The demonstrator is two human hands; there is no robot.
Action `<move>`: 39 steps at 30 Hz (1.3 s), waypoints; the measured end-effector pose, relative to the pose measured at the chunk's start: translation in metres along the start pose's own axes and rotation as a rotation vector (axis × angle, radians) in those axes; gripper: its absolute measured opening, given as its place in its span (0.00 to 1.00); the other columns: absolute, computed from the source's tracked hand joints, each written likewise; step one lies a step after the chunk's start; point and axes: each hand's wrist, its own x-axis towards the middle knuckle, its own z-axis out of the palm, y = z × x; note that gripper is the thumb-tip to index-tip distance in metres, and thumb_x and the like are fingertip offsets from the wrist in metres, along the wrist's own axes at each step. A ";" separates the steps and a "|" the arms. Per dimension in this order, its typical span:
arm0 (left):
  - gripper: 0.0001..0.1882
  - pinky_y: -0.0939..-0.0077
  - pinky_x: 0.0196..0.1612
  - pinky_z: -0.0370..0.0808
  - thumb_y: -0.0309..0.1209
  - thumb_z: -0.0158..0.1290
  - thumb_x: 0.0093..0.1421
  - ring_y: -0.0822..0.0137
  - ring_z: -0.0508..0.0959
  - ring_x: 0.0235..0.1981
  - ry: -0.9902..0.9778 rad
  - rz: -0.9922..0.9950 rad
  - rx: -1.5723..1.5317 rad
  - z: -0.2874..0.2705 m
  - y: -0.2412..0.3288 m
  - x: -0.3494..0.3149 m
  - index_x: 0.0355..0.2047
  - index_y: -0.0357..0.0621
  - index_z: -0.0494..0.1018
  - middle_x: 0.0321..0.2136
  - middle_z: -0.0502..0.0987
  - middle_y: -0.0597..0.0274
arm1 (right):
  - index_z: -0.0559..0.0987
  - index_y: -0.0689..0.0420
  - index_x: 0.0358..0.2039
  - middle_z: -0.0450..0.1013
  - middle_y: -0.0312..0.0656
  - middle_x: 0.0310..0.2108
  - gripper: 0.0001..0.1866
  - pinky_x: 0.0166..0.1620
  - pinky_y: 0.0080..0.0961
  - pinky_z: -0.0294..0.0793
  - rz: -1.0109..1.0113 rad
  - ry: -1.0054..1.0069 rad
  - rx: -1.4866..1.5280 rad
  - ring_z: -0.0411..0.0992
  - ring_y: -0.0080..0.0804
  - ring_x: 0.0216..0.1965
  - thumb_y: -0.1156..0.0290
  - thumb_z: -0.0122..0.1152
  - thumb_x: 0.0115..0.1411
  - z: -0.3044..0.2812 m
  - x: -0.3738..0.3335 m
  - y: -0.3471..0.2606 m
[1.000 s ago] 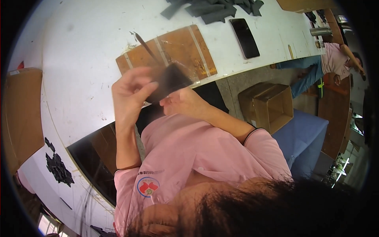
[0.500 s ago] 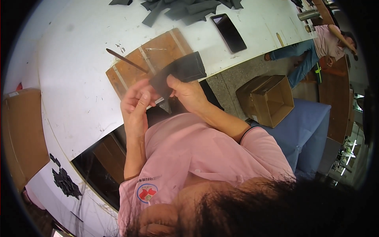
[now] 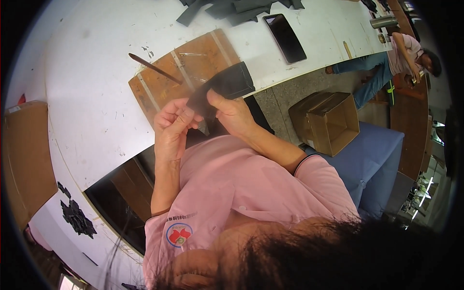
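Observation:
A dark fabric piece point(image 3: 227, 83) with a stitched edge is held up in front of my body, over the near edge of the table. My right hand point(image 3: 233, 113) grips it, thumb on top and fingers underneath. At its lower left corner, my left hand point(image 3: 174, 121) pinches the cloth between thumb and fingers. Behind it on the table lies a brown board point(image 3: 169, 72) crossed by strips of clear tape. A slim, pointed brown stick point(image 3: 154, 68) rests partly on that board.
More dark fabric pieces point(image 3: 232, 10) lie at the table's far side, near a black phone point(image 3: 285, 38). An open cardboard box point(image 3: 326, 121) stands on the right beside a blue-covered block point(image 3: 372, 159). Another carton point(image 3: 29, 159) is at far left. A person point(image 3: 406, 58) sits at far right.
My left hand has moved right and closed on the fabric's lower left corner. My right hand keeps its hold. The person at far right has lowered an arm.

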 end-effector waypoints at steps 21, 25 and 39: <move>0.04 0.87 0.22 0.66 0.23 0.51 0.51 0.75 0.71 0.20 -0.010 0.037 0.012 -0.001 0.000 -0.001 0.28 0.36 0.71 0.21 0.73 0.62 | 0.71 0.56 0.30 0.66 0.30 0.24 0.10 0.24 0.13 0.62 -0.074 -0.077 -0.227 0.62 0.16 0.24 0.63 0.54 0.53 0.000 -0.002 -0.007; 0.04 0.86 0.21 0.66 0.24 0.52 0.50 0.75 0.70 0.18 0.002 0.056 0.014 0.001 -0.001 -0.005 0.26 0.36 0.70 0.19 0.72 0.62 | 0.72 0.56 0.29 0.66 0.29 0.21 0.10 0.21 0.10 0.61 0.075 -0.182 -0.107 0.61 0.13 0.20 0.62 0.54 0.53 -0.001 -0.002 -0.011; 0.02 0.89 0.23 0.64 0.19 0.51 0.49 0.83 0.67 0.19 0.219 0.428 0.631 0.021 -0.004 -0.007 0.24 0.36 0.70 0.18 0.71 0.69 | 0.72 0.60 0.28 0.66 0.39 0.23 0.10 0.24 0.19 0.66 -0.708 -0.177 -0.948 0.66 0.29 0.22 0.78 0.59 0.41 0.007 -0.004 -0.022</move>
